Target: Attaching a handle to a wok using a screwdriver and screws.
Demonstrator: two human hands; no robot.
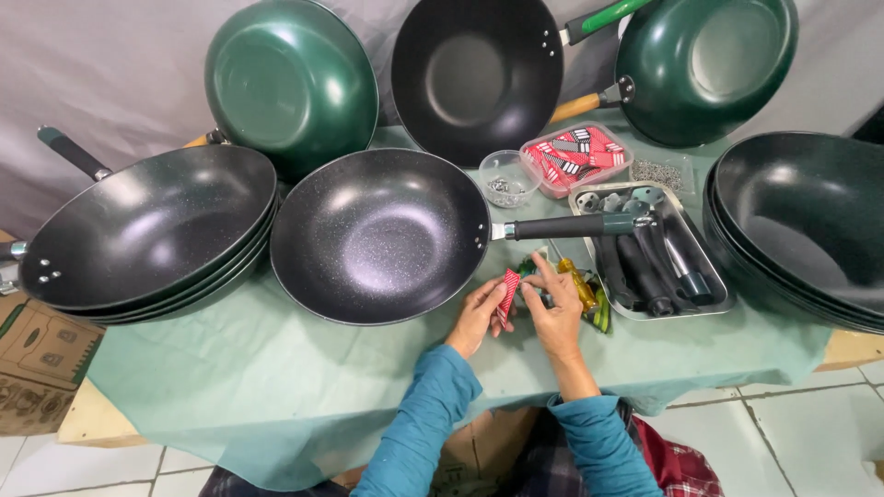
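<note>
My left hand [477, 317] and my right hand [552, 313] meet over the green cloth, both pinching a small red tag [508, 293] between their fingertips. Just above them lies a black speckled wok [379, 235] whose dark handle [571, 225] points right. A yellow-handled screwdriver [578, 283] lies right beside my right hand. Both arms wear teal sleeves.
A stack of woks [138, 235] sits at left, another stack [801, 225] at right. Green and black woks lean on the back wall. A metal tray [704, 262] of black handles, a box of red tags [575, 158] and a small clear cup [508, 178] stand behind.
</note>
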